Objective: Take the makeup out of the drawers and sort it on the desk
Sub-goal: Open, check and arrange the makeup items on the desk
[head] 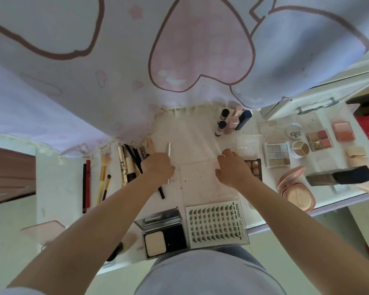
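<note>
Sorted makeup lies on the white desk (58, 188). My left hand (158, 168) grips a thin silver tool (169, 149) beside a row of pencils and mascara tubes (127, 165). My right hand (232, 168) pinches the far right corner of the clear lid (200, 182) of a lash case, whose lash tray (215, 224) lies at the desk's near edge. A brown eyeshadow palette (254, 167) is partly hidden under my right hand. An open powder compact (164, 237) sits left of the lash tray.
Yellow brushes (102, 179) and red pencils (86, 184) lie at the left. Small bottles (222, 122) stand at the back. Palettes (277, 154), a blush (344, 130), a pink shell compact (294, 186) and a dark bottle (339, 176) fill the right. Heart-print fabric (200, 50) hangs overhead.
</note>
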